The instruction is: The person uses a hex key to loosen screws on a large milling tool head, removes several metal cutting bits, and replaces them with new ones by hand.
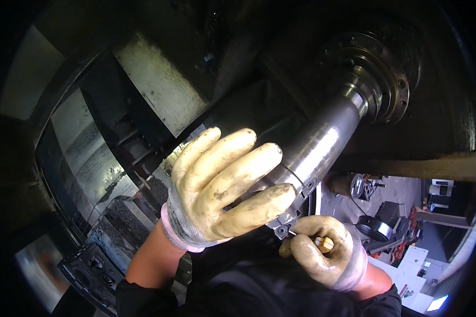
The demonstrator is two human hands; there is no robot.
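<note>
A thick, shiny steel bar (pixel 322 140) slants down toward me from a round flange, with a small cutting head (pixel 282 227) at its near end. A screw shows in the head's face. My left hand (pixel 227 190), in a stained cream glove, lies over the bar's near end with its fingers stretched out. It covers part of the bar, and contact is hard to judge. My right hand (pixel 325 253), gloved too, is curled round a screwdriver with a yellow handle (pixel 324 244). The screwdriver's thin shaft points at the cutting head beside the screw; its tip is hard to make out.
The round, bolted flange (pixel 391 84) sits at the far right in a dark machine enclosure. Worn metal panels (pixel 158 84) and a dark block-like fixture (pixel 92 272) stand to the left. Beyond the opening at right are a workshop floor (pixel 344 208) and a black wheeled item (pixel 375 227).
</note>
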